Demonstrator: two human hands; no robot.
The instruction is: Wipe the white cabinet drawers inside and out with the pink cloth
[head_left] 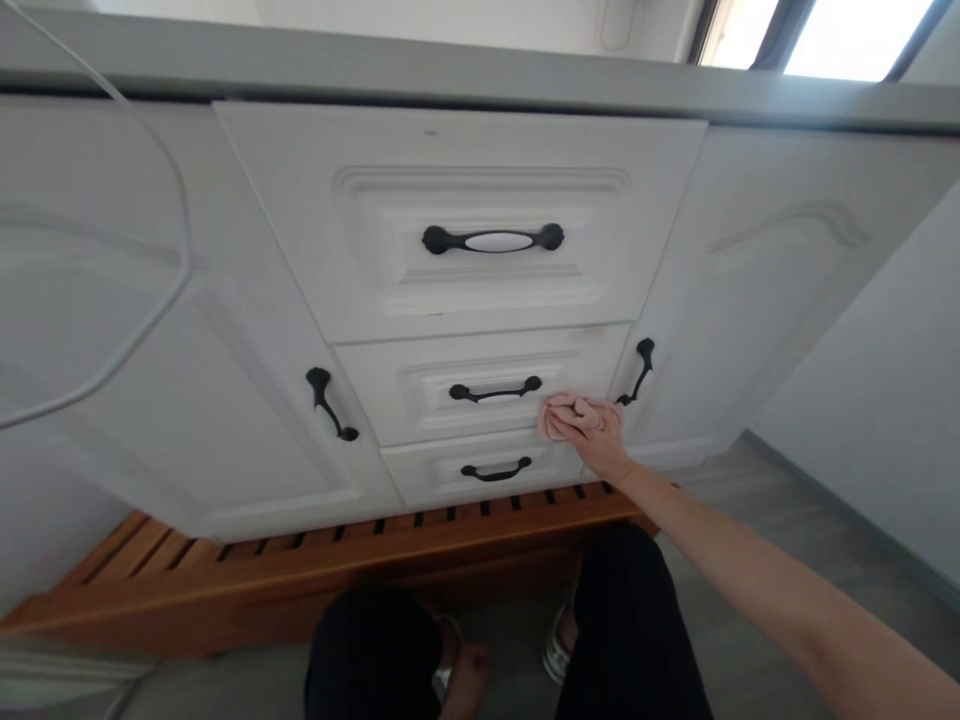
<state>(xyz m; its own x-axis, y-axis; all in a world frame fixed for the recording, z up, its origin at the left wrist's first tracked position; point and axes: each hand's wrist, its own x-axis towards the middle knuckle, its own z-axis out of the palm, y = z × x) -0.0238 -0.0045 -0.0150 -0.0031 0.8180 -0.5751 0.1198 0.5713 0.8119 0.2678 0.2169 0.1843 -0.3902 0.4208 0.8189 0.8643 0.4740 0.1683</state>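
My right hand (604, 450) grips a crumpled pink cloth (574, 412). The cloth presses against the white cabinet front, at the right end of the middle drawer (427, 390), beside the dark handle of the right door (639, 375). Above it is the wide top drawer (375, 290), and below it the bottom drawer (427, 487); each drawer has a dark curved handle. Low between my knees, in shadow, is my left hand (471, 668); its fingers are too dim and blurred to make out.
A slatted wooden bench (300, 570) runs along the cabinet's foot, in front of my knees. The counter edge (450, 80) juts out above the drawers. A white cable (169, 290) hangs in a loop at the left. A wall (870, 400) stands at the right.
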